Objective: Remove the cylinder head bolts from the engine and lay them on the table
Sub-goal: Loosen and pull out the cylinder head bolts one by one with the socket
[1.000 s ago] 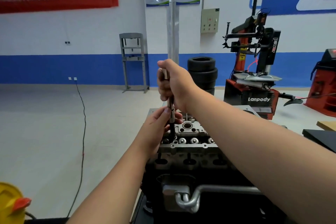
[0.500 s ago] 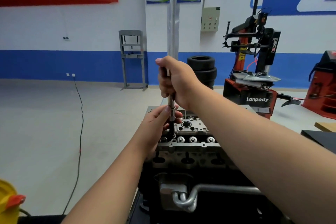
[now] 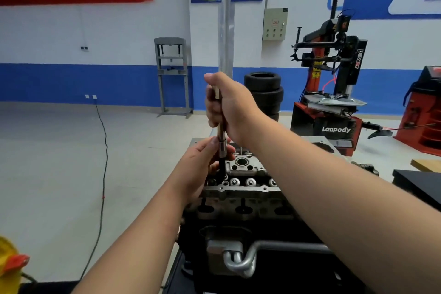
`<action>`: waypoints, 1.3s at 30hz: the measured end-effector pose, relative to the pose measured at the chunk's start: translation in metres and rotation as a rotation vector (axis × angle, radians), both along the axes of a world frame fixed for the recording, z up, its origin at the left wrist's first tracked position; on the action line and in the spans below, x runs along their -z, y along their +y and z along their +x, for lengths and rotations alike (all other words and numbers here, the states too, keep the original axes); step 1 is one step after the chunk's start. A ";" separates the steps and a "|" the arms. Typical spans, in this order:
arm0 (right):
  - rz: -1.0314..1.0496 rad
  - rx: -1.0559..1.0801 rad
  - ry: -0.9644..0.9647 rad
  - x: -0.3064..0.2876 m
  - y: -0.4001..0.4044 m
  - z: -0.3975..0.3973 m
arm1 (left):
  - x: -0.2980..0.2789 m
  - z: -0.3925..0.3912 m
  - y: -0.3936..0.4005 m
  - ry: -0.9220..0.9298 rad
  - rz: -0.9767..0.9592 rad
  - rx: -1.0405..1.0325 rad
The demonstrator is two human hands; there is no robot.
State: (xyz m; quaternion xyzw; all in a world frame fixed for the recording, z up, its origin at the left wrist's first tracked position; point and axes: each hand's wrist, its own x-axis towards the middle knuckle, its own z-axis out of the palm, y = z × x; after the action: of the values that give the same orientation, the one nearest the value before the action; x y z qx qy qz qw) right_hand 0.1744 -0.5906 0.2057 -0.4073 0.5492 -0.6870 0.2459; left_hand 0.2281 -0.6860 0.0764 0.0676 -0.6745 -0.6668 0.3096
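Cylinder head bolts: I cannot make out any bolt clearly. The recess under the tool tip is dark and partly hidden by my left fingers, so its contents are unreadable. The round bores along the near side of the grey cast-metal cylinder head (image 3: 241, 169) hold bright valve parts, too small to say more.

My right hand (image 3: 229, 107) is wrapped in a fist round the upper part of the slim silver-and-black upright socket driver (image 3: 222, 148), thumb on top. My left hand (image 3: 202, 169) sits directly below it, fingers and thumb pinching the driver's silver socket collar. Below my left grip the black shaft runs straight down into the head's near-left corner; the tip meets the head just beneath my left fingertips.

The head sits on the black engine block (image 3: 250, 234), below and nearer me than both hands. A bent silver metal pipe (image 3: 238, 262) runs across the block's near face, well below the grip.
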 end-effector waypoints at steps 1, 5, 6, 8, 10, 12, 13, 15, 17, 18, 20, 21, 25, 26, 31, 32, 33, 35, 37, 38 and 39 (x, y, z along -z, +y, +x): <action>-0.010 0.099 0.030 0.004 -0.002 0.006 | 0.000 -0.001 0.000 0.017 0.003 -0.014; -0.136 0.338 0.086 0.014 -0.011 0.025 | 0.001 -0.002 0.003 0.076 -0.046 -0.097; -0.139 0.311 0.069 0.011 -0.011 0.023 | 0.001 -0.002 0.004 0.084 -0.041 -0.106; -0.107 0.140 0.006 0.003 -0.009 0.011 | -0.001 0.000 0.006 0.064 -0.032 -0.107; -0.039 -0.082 -0.026 -0.004 -0.002 0.000 | -0.001 0.001 0.005 0.015 -0.023 -0.063; 0.000 -0.091 0.022 -0.003 0.000 -0.002 | -0.002 0.001 0.005 -0.007 -0.020 -0.012; 0.001 -0.012 0.061 0.000 0.000 0.001 | -0.002 0.000 0.004 0.004 -0.019 -0.002; -0.048 0.209 0.144 0.009 -0.003 0.015 | -0.001 -0.001 0.005 0.052 -0.035 -0.025; -0.128 0.344 0.161 0.020 -0.008 0.026 | -0.001 -0.003 0.006 0.068 -0.073 -0.067; -0.149 0.357 0.139 0.022 -0.010 0.027 | 0.000 -0.003 0.007 0.071 -0.085 -0.092; -0.145 0.275 0.062 0.015 -0.009 0.020 | 0.001 -0.004 0.008 0.083 -0.075 -0.106; -0.119 0.179 0.020 0.009 -0.007 0.012 | 0.001 -0.004 0.008 0.076 -0.066 -0.094; 0.011 -0.168 -0.051 -0.003 0.002 -0.011 | -0.001 0.001 0.006 -0.006 -0.073 -0.005; 0.022 -0.151 -0.048 -0.002 0.002 -0.009 | -0.001 0.001 0.005 -0.003 -0.069 0.002; -0.158 0.296 0.113 0.007 -0.007 0.020 | -0.001 -0.002 0.008 0.054 -0.104 -0.085; -0.171 0.325 0.112 0.006 -0.008 0.022 | -0.002 -0.002 0.010 0.057 -0.110 -0.093; -0.165 0.320 0.087 0.004 -0.009 0.021 | -0.002 -0.002 0.011 0.059 -0.105 -0.099; -0.108 0.193 0.037 -0.002 -0.008 0.012 | -0.003 -0.001 0.012 0.056 -0.073 -0.106; -0.026 -0.045 0.006 -0.009 -0.003 -0.002 | -0.004 0.001 0.011 0.041 -0.053 -0.067; -0.004 -0.132 -0.020 -0.012 0.001 -0.007 | -0.005 0.002 0.010 0.027 -0.049 -0.036; 0.010 -0.176 -0.038 -0.013 0.003 -0.010 | -0.005 0.002 0.010 0.018 -0.044 -0.017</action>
State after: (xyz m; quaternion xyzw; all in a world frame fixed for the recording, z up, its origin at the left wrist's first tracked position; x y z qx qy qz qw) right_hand 0.1640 -0.5874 0.2189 -0.4397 0.5100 -0.6677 0.3174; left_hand 0.2306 -0.6763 0.0812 0.0605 -0.6855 -0.6497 0.3229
